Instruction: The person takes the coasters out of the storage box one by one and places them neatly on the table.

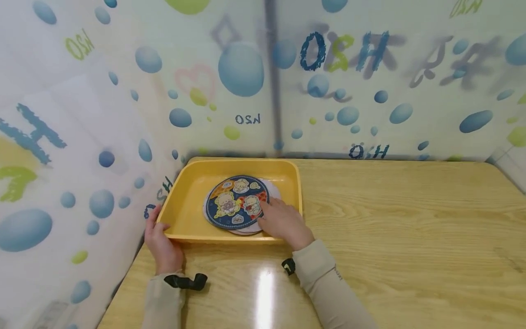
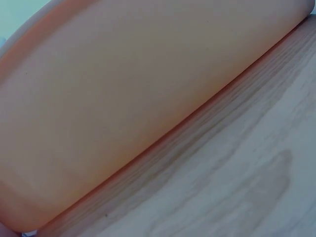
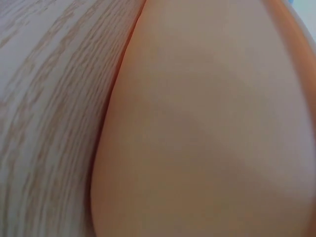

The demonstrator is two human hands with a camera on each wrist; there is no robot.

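Note:
A yellow plastic tray (image 1: 181, 201) sits on the table. In it lie overlapping round flat pieces; on top is a dark blue disc (image 1: 213, 217) printed with cartoon bears, and a white round piece (image 1: 271, 188) shows from beneath. My left hand (image 1: 162, 244) grips the tray's left front corner, thumb over the rim and fingers outside. Reaching over the front right of the tray, my right hand (image 1: 285, 221) pinches the right edge of the blue disc; the fingertips are partly hidden. Both wrist views show mostly the tray's outer wall (image 2: 123, 98) and the table, with neither grip visible.
The wood-grain table (image 1: 394, 237) stretches to the right of the tray. A printed wall covering (image 1: 304, 109) with bubbles and letters stands close behind, and another wall (image 1: 82, 151) runs along the left. Black straps (image 1: 186, 281) are on the wrists.

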